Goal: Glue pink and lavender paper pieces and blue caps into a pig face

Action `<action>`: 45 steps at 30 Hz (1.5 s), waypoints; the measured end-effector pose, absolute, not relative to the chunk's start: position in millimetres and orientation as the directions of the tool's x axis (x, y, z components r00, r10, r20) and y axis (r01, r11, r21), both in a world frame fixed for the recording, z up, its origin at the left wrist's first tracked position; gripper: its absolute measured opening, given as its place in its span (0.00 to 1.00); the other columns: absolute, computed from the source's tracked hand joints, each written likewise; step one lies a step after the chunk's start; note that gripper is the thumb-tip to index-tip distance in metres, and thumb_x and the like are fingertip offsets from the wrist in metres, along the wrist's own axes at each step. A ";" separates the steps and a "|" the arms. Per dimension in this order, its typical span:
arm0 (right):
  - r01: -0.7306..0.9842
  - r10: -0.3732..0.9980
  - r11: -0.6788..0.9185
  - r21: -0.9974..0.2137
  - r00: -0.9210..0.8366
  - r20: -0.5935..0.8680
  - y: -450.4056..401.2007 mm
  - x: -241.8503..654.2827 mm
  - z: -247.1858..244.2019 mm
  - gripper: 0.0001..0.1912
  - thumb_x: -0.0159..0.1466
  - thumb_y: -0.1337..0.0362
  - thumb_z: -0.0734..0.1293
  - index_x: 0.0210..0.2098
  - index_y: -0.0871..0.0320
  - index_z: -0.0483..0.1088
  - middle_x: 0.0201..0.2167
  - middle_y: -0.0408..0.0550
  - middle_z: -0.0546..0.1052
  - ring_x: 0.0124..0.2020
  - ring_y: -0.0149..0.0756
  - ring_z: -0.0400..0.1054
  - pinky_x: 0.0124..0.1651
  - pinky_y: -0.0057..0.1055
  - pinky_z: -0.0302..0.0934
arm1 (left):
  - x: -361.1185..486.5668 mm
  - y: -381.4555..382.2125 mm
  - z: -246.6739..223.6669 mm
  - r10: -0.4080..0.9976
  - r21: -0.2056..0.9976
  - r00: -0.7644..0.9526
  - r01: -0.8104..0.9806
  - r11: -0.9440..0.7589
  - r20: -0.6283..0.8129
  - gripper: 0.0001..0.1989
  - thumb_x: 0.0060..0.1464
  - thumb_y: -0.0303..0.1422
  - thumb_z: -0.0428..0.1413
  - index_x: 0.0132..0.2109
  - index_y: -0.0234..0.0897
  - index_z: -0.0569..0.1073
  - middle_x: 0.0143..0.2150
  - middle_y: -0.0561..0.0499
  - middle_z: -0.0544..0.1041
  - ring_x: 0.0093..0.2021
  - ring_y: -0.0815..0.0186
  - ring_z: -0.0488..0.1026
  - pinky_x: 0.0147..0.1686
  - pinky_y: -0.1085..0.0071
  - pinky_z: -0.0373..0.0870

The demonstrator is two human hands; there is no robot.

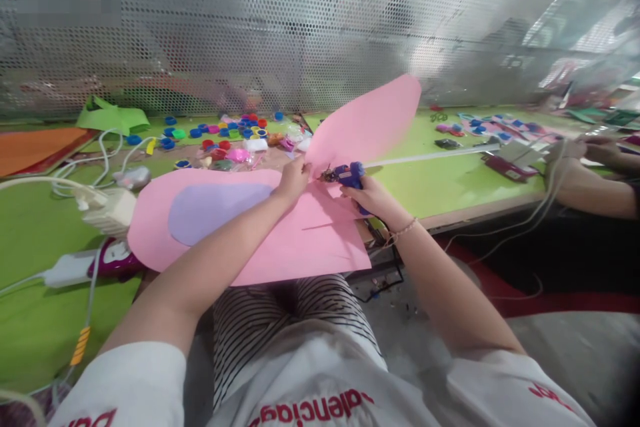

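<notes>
A large pink sheet (pixel 300 247) with a rounded left end lies over the table's front edge, and a lilac oval (pixel 215 210) sits on it. From its far side a pink petal-shaped piece (pixel 370 117) rises at a slant. My left hand (pixel 294 180) pinches the base of that piece, fingers closed. Wrapped round a blue hot glue gun (pixel 351 175) is my right hand (pixel 373 199). The gun's nozzle points left, close to my left fingertips, and a long pale glue stick (pixel 430 157) sticks out behind it.
Colourful bottle caps (pixel 245 125) lie scattered at the back. Power strips (pixel 115 260) and white cables (pixel 103 147) occupy the left. A perforated metal panel (pixel 280 27) stands behind the table. Another person's hands (pixel 570 153) are at the right, beside a maroon and white device (pixel 510 167).
</notes>
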State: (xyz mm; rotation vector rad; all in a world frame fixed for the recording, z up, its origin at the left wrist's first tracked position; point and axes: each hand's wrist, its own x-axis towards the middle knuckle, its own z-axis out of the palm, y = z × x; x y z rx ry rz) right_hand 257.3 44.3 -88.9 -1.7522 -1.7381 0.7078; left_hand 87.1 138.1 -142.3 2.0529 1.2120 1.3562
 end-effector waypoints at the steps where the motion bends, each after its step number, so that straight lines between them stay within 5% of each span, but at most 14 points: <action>1: 0.705 1.000 0.004 -0.710 0.014 0.019 44.6 256.8 -89.1 0.09 0.54 0.59 0.63 0.25 0.59 0.65 0.13 0.42 0.65 0.16 0.32 0.60 0.22 0.30 0.55 | 87.3 138.3 -142.2 0.830 0.707 0.151 0.457 -0.540 0.537 0.08 0.53 0.24 0.48 0.37 0.33 0.72 0.30 0.50 0.74 0.31 0.67 0.69 0.33 0.73 0.63; 17: 0.832 0.997 0.017 -0.555 0.030 0.075 43.0 252.0 -96.5 0.10 0.53 0.63 0.62 0.35 0.59 0.68 0.28 0.53 0.73 0.28 0.39 0.67 0.28 0.31 0.56 | 85.5 134.6 -142.8 0.792 0.687 0.212 0.402 -0.605 0.573 0.08 0.56 0.28 0.47 0.38 0.34 0.71 0.29 0.51 0.73 0.31 0.67 0.68 0.33 0.73 0.63; 30: 0.820 1.000 -0.026 -0.572 0.025 -0.010 12.6 258.6 -88.7 0.15 0.52 0.64 0.61 0.38 0.61 0.69 0.22 0.47 0.70 0.24 0.35 0.63 0.27 0.33 0.56 | 85.9 136.5 -143.8 0.785 0.681 0.253 0.395 -0.617 0.565 0.09 0.56 0.27 0.47 0.39 0.33 0.71 0.33 0.48 0.75 0.35 0.64 0.71 0.35 0.72 0.63; 39: 0.806 0.997 0.023 -0.591 0.022 0.068 18.2 259.6 -93.4 0.12 0.54 0.59 0.63 0.31 0.62 0.71 0.21 0.47 0.70 0.22 0.34 0.63 0.25 0.30 0.54 | 85.2 136.3 -144.3 0.791 0.694 0.249 0.383 -0.610 0.559 0.08 0.56 0.28 0.47 0.34 0.34 0.70 0.29 0.50 0.73 0.31 0.66 0.68 0.33 0.72 0.62; 45: 0.908 0.977 0.143 -0.394 -0.066 0.202 17.0 259.6 -102.6 0.14 0.57 0.58 0.63 0.35 0.63 0.71 0.26 0.53 0.74 0.25 0.36 0.66 0.28 0.30 0.55 | 85.5 133.2 -142.0 0.802 0.698 0.255 0.397 -0.596 0.540 0.07 0.55 0.27 0.47 0.35 0.33 0.70 0.28 0.50 0.72 0.30 0.66 0.68 0.34 0.71 0.62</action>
